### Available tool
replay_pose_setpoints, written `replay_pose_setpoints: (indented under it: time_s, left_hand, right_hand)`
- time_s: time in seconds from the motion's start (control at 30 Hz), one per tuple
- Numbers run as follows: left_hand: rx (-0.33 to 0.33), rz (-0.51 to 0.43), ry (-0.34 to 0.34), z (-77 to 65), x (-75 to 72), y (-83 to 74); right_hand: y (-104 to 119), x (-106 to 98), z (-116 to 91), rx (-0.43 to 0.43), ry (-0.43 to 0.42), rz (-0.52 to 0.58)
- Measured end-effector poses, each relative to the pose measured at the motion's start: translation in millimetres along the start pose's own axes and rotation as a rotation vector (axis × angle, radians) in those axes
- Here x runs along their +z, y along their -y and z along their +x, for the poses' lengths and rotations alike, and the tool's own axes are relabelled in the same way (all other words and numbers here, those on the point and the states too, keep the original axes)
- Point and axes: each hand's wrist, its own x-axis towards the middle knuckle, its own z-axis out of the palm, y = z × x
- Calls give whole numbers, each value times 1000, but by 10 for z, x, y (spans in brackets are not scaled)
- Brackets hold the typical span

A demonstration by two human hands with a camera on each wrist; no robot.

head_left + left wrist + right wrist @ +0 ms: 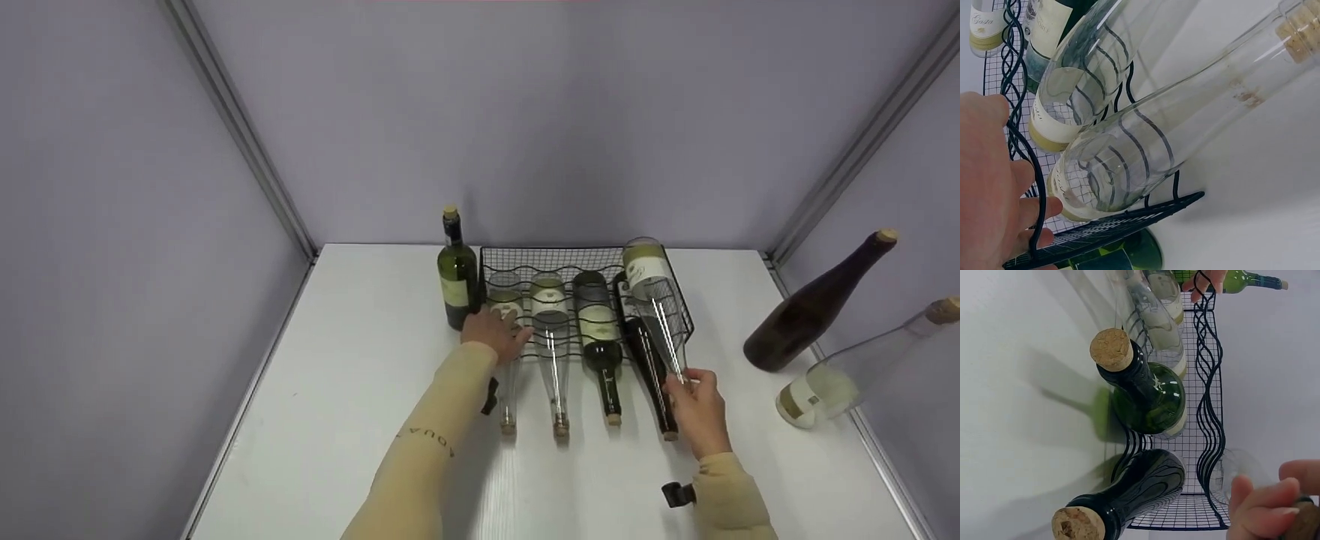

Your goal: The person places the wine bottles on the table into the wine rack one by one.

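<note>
My right hand (697,409) pinches the neck of a clear glass bottle (646,262) with a white-and-yellow label. That bottle lies over the right end of the black wire rack (555,259), its base toward the back wall. In the right wrist view the fingers are near its corked end. At the rack's left end my left hand (495,334) rests on the wavy wires with fingers spread. Below lie two clear bottles (555,360), a green bottle (602,360) and a dark brown bottle (651,367), corks toward me.
A green wine bottle (456,281) stands beside the rack's left side. On the right stand a brown bottle (802,322) and a clear corked bottle (840,382). The white table (337,390) meets grey walls at the back and sides.
</note>
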Motion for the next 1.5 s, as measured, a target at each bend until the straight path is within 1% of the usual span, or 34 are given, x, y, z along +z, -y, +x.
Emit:
replay_pose_setpoints:
  time_s: [0.17, 0.37, 0.5, 0.6, 0.7, 0.8, 0.9, 1.0, 1.07, 1.17, 1.3, 1.43, 1.5]
  left_hand:
    - [-1, -8, -2, 6, 18, 10]
    - [2, -15, 25, -28, 7, 9]
    - [5, -19, 23, -41, -16, -8]
    - [10, -14, 10, -17, 3, -4]
    - [25, -15, -18, 15, 5, 0]
    - [31, -18, -46, 28, -2, 2]
    - [28, -14, -50, 17, 10, -1]
    - [29, -5, -45, 1, 60, -8]
    - [27, -11, -50, -13, 70, 15]
    - [25, -14, -52, -30, 84, 30]
    - [13, -5, -48, -59, 64, 8]
    - [13, 17, -54, -50, 47, -9]
    - [16, 29, -68, -43, 41, 2]
  right_hand:
    - [5, 2, 23, -18, 39, 9]
    - [2, -3, 1, -7, 53, 8]
    - [-3, -27, -45, 7, 77, 12]
    - [-18, -28, -52, 0, 76, -18]
    - [-34, -32, -46, -8, 40, -55]
    - [-38, -37, -40, -10, 20, -57]
    - [-41, -41, -47, 7, 42, -28]
    - [-56, -47, -64, 7, 62, -4]
    - [-39, -39, -59, 3, 73, 11]
    - [-37, -35, -57, -21, 75, -18]
    - [-61, -54, -68, -46, 89, -63]
    - [-95, -74, -83, -52, 96, -37]
    - [-105, -80, -80, -57, 91, -29]
